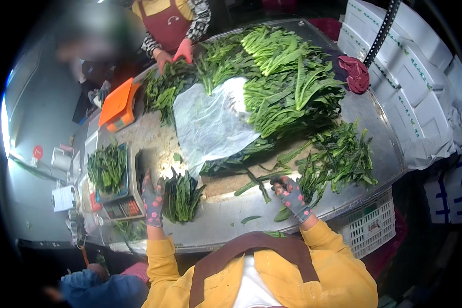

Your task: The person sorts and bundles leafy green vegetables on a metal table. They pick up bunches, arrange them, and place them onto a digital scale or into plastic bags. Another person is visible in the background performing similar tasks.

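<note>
My left hand [153,204], in a grey glove with a pink flower print, is upright between a digital scale [122,210] and a small bundle of dark leafy greens [181,198]. Its thumb is apart from the fingers, beside the bundle, and nothing shows in its grasp. My right hand [291,197], gloved alike, has its fingers bent over loose leaves in front of a heap of trimmed greens [333,161]; whether it grips a leaf is hard to see. Another bunch of greens [107,169] rests in a blue tray [128,173] on the scale.
A large pile of leafy greens [292,88] covers the metal table's [238,219] far side, partly under a translucent sheet [211,123]. An orange scale [117,106] stands far left. Across the table, a co-worker's gloved hands [183,52] touch greens. White foam boxes [408,88] are stacked right.
</note>
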A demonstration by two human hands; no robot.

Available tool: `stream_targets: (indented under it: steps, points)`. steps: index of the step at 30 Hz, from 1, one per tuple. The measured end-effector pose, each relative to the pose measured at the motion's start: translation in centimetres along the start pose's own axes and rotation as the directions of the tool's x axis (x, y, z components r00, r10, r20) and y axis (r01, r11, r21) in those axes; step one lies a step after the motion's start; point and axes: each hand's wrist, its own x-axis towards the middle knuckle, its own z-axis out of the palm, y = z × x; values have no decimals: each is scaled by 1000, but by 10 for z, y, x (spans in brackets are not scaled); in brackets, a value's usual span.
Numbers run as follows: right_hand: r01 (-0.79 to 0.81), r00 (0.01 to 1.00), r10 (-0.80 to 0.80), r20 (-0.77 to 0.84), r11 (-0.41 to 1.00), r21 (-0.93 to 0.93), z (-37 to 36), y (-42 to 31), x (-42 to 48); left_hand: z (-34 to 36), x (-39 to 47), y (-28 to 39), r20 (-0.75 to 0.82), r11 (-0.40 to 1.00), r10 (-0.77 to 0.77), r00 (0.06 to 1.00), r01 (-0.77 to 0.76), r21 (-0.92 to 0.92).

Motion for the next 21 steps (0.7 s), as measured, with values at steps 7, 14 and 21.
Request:
stream_targets:
  steps: [7,14,21]
  points:
    - [-15,1000,14,6,999,44,2,8,-9,137,45,224,459,821,514,724,-570,-21]
    - [25,999,-25,34,1000,18,10,21,-12,276,70,311,429,456,710,558,-829,325]
    - [-84,990,98,99,987,-135,-1,15,-9,278,129,326,95,529,829,551,-828,189]
